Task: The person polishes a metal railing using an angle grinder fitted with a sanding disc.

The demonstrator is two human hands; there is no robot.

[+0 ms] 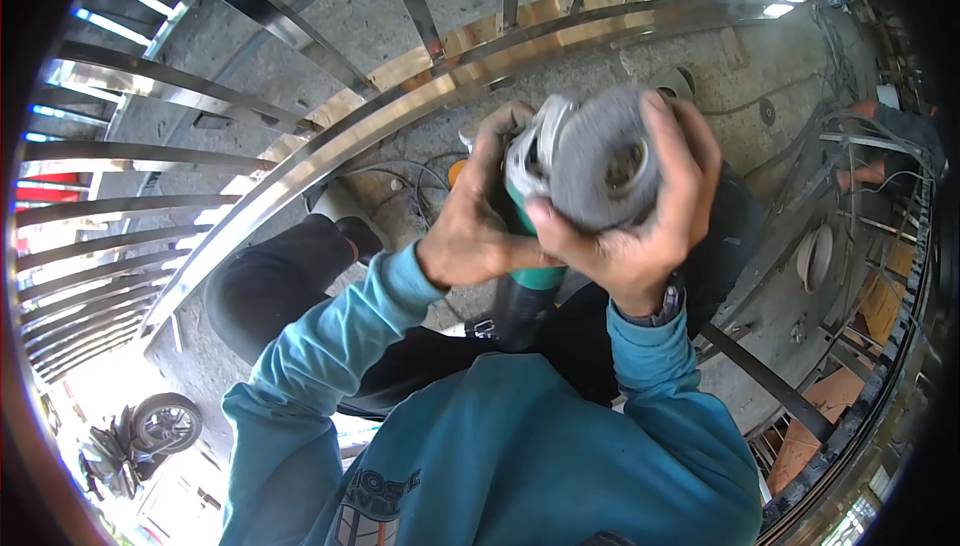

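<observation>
An angle grinder (538, 278) with a green and black body stands upright between my legs, its silver head at the top. A thick grey abrasive wheel (592, 161) sits on the head and faces right, with a metal centre. My left hand (478, 211) is wrapped around the grinder just below and behind its head. With fingers on the far rim and thumb on the near edge, my right hand (668, 196) grips the wheel. A dark watch (668, 304) is on my right wrist.
A shiny metal railing (470, 71) with several bars curves across the front and left. Cables (415, 181) lie on the concrete floor (740, 136). Another person's hand (858, 174) shows at the far right, near metal framing. A motorbike (140, 436) stands at lower left.
</observation>
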